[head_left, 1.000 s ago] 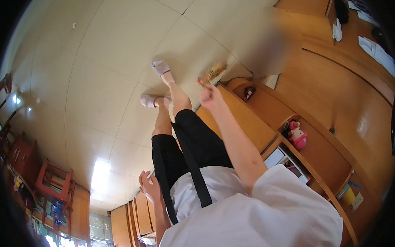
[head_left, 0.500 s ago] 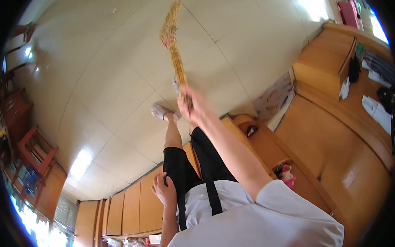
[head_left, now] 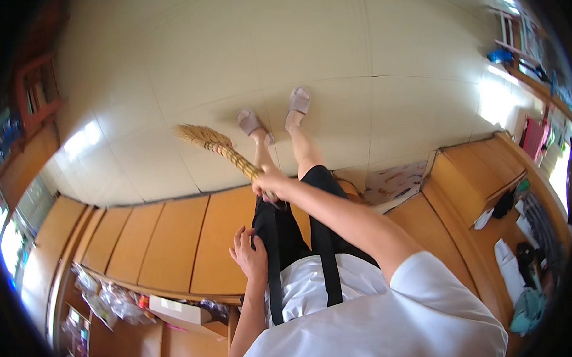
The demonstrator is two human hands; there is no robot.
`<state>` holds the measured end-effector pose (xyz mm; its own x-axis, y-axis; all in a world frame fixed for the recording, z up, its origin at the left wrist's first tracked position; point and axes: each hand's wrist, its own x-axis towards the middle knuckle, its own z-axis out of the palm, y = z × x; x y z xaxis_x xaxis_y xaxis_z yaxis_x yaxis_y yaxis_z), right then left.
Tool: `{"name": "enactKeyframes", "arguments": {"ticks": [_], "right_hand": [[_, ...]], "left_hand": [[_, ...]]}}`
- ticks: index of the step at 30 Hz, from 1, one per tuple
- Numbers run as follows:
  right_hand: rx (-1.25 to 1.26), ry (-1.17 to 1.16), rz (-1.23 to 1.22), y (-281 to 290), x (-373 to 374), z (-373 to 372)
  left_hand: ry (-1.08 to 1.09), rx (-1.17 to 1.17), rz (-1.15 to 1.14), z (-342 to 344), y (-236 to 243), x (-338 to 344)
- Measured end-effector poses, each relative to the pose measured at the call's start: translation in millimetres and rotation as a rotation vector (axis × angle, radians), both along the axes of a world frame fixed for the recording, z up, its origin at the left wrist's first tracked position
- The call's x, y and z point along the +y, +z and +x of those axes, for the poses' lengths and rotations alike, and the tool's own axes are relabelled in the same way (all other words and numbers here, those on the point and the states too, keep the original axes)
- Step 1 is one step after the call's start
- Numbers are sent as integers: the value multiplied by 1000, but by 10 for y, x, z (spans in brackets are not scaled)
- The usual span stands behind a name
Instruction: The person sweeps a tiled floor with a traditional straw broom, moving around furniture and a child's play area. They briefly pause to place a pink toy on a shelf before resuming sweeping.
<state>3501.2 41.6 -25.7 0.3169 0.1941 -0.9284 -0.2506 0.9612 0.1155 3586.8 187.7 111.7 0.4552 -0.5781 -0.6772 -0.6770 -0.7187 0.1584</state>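
Observation:
A straw hand broom (head_left: 227, 152) slants out to the left across the front of my legs, its fanned bristles low over the floor by my left slipper (head_left: 252, 123). Whether the bristle tips touch the tiles I cannot tell. My right hand (head_left: 271, 183) is wrapped round the end of the bound handle. Beside my left thigh, my left hand (head_left: 250, 255) hangs with its fingers slightly curled and apart, holding nothing. A slipper (head_left: 299, 100) is on my right foot too.
Wooden cabinets (head_left: 170, 244) run along the left, with plastic bags (head_left: 115, 298) and a white box (head_left: 179, 310) on their shelf. A wooden unit (head_left: 475, 179) stands to the right. Pale tiled floor (head_left: 322, 41) stretches ahead. A reddish wooden chair (head_left: 38, 94) is at the far left.
My right hand has swung the broom from pointing ahead round to the left and nearer my legs. The view has turned, and my feet have shifted. My left hand stays beside my thigh.

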Motion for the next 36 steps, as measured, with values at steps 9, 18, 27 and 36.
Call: {"name": "enactKeyframes", "arguments": {"ticks": [9,18,27,36], "right_hand": [[23,-178,12,-554,-1747,-921],[98,-147,-298,75,-1952,-797],[-183,155,21,-458,-1194,1368],[57,-318,240,-477,-2690,892]], "left_hand": [[272,-9,-6,-68,-18,267],[441,48,-232,-203,25,-113],[401,57,-214,314,-94,-374],[436,76,-172,1049,-143,-520]]}}
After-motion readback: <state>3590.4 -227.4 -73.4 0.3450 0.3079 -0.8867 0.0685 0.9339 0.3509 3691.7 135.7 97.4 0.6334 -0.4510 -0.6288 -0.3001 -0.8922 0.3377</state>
